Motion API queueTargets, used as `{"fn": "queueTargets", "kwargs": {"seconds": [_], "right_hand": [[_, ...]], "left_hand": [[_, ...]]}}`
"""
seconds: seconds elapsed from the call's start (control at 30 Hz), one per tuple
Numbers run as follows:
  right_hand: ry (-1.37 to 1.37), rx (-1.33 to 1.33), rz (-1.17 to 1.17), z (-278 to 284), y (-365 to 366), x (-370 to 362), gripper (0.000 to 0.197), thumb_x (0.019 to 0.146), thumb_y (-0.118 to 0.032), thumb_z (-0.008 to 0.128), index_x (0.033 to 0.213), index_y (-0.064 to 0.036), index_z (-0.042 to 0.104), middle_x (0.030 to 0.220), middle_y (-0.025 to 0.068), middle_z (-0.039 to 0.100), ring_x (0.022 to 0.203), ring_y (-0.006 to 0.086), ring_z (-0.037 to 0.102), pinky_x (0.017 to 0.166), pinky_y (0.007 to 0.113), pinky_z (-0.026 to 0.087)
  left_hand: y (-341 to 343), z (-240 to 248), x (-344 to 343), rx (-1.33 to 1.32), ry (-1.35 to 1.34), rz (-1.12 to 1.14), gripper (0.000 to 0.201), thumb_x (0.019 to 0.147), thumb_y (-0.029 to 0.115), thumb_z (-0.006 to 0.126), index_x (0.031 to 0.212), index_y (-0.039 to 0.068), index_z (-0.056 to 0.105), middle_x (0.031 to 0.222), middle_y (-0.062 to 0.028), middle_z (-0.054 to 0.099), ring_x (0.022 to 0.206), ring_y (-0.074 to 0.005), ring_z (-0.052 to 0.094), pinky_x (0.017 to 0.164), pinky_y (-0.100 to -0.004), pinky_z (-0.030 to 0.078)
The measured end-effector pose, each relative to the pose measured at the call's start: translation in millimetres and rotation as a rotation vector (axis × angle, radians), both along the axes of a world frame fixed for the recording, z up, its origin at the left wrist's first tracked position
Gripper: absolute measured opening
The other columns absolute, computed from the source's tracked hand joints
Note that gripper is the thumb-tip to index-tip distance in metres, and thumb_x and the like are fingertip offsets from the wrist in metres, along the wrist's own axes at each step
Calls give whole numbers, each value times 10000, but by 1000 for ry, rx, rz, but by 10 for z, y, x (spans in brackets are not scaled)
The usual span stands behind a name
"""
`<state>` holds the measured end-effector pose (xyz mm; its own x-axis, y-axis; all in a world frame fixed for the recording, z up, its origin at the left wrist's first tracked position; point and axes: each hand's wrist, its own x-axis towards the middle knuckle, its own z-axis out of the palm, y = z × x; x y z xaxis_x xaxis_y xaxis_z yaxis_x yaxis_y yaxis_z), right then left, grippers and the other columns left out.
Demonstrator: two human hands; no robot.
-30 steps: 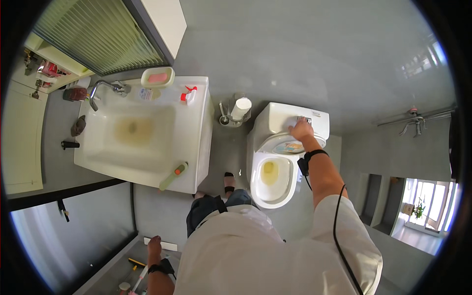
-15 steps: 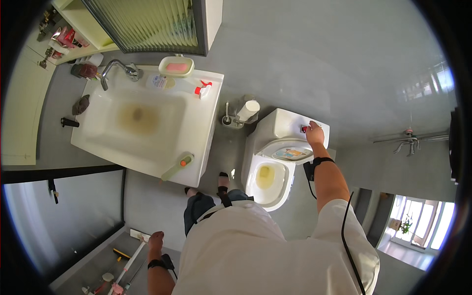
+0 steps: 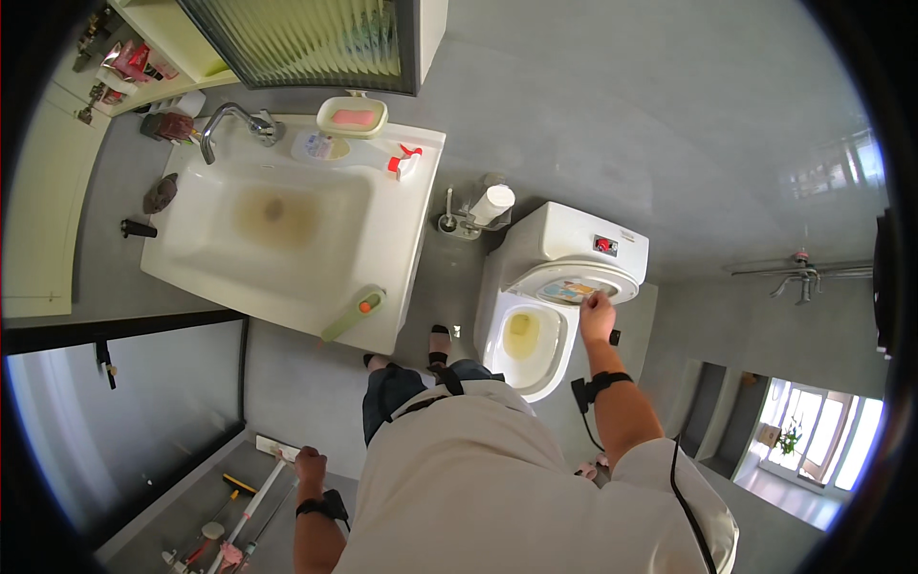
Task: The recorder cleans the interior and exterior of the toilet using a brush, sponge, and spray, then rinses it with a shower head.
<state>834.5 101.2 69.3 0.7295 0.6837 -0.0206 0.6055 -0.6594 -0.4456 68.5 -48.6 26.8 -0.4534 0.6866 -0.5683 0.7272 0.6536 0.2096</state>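
Observation:
My right hand (image 3: 598,318) is by the front right edge of the raised toilet lid (image 3: 578,285), fingers curled in; whether they touch the lid cannot be made out. Behind the lid, the tank top bears a red flush button (image 3: 605,245) on a dark plate. The white toilet bowl (image 3: 494,349) stands open, with yellowish water (image 3: 521,331) in it. My left hand (image 3: 309,464) hangs low on the left, loosely closed, with nothing seen in it. Nearest to it is a white mop head (image 3: 276,447) on a long pole.
To the left stands a white sink (image 3: 182,234) holding brownish water, with a tap (image 3: 228,120), a soap dish (image 3: 354,117) and a green bottle (image 3: 354,314) on its rim. A toilet brush holder (image 3: 459,227) sits between sink and toilet. A glass cabinet (image 3: 306,38) juts out above.
My right hand has come off the flush button and moved back toward me to the lid's edge. The button now shows red. My left hand has hardly moved.

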Motion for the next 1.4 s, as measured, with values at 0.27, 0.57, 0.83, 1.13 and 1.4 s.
{"fn": "queueTargets", "kwargs": {"seconds": [0.27,0.57,0.83,1.13,1.4], "right_hand": [[135,-360,-102,-463,-692,-254,100,821,-174,672,836,-77,654,864,190,715,862,406,685,766,491,545],[104,-325,-176,-525,-745,-67,130,799,-178,678,842,-59,647,853,187,711,839,406,678,754,492,542],[-88,110,-104,221,111,208,157,895,-198,664,886,-47,623,904,147,695,867,383,660,774,480,529],[-332,-39,303,111,888,594,276,898,-150,637,1165,-81,653,1111,137,711,1069,369,624,921,487,517],[-65,-308,55,58,1178,1076,385,927,-192,658,1307,-129,660,1266,138,694,1166,355,631,1000,433,518]], "left_hand": [[298,39,-35,15,-116,43,128,629,2,681,738,60,645,625,-46,596,591,-177,548,586,-355,480],[566,62,56,-8,-77,53,165,624,55,749,768,51,668,648,-58,629,621,-196,603,618,-369,513],[439,79,92,47,-179,113,264,762,153,753,1012,69,766,830,-114,750,803,-240,711,732,-370,557],[262,155,-51,-28,-232,86,305,849,156,689,1113,15,750,800,-73,732,750,-161,672,700,-312,540],[-8,270,-183,-55,-240,112,284,873,144,665,1107,9,752,880,-112,747,796,-203,698,749,-334,551]]}}
